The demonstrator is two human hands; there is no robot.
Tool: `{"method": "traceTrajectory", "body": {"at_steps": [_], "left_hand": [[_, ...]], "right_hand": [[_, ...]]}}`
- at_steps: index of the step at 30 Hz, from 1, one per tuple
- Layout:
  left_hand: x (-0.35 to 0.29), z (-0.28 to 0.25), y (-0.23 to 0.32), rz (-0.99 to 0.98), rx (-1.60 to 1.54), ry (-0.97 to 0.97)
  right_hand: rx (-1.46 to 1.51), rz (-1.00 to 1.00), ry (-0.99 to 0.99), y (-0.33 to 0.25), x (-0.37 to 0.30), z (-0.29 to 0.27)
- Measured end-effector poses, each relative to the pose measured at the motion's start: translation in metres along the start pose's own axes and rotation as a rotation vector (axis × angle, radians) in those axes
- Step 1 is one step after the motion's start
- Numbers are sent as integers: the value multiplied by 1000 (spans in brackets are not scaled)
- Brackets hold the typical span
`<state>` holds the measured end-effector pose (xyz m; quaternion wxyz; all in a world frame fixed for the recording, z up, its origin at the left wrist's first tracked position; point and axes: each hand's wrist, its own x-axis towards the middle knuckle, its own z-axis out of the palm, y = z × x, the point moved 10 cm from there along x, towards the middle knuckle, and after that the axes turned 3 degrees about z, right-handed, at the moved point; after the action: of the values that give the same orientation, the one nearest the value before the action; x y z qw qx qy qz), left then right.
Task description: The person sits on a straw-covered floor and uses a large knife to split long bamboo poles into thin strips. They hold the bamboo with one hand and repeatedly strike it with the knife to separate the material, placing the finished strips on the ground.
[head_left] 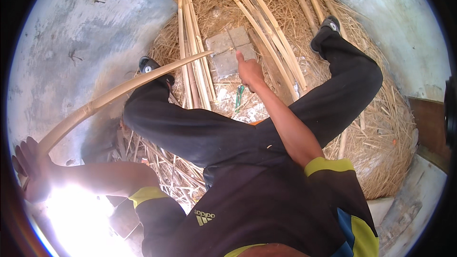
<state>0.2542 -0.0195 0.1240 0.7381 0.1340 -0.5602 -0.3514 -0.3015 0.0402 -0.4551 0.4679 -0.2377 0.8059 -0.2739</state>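
One dark shirt [257,200] is filling the near edge, carrying a striped emblem [204,218] and lettering in pale yellow, both appearing upside down. White glare [81,219] is washing out the lower left corner and hiding what is lying there. Beside it, the left hand [38,171] is holding a long bamboo strip [114,93] close to the dark rim; shadow is obscuring how tightly this grip is closing. The strip is curving over the left leg in black trousers [181,123]. Beyond the lap, a small green object [239,96] is lying on the floor, its kind remaining unclear. The right hand [251,72] is clenching a thin, dark tool [232,40], its thumb pointing forward and its fist covering most of the handle. The strip's far end is reaching the left edge of a grey block [221,43]; whether they are touching, I cannot tell. Pale slats [193,43] are lying left of the block, others to its right. Shoes [148,64] are showing round pale badges, too small for reading. Straw [209,4] is spreading beyond.
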Motion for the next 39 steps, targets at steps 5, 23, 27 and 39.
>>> {"method": "traceTrajectory", "body": {"at_steps": [5,23,27,39], "left_hand": [[-5,2,10,-19,35,29],[-84,248,-68,-226,-89,-696],[-86,253,-74,-303,-204,-622],[-85,252,-74,-171,-1,-140]], "right_hand": [[-64,-114,-171,-28,-36,18],[549,-944,-704,-274,-260,32],[545,-945,-680,-280,-249,37],[460,-979,-395,-269,-242,7]]}}
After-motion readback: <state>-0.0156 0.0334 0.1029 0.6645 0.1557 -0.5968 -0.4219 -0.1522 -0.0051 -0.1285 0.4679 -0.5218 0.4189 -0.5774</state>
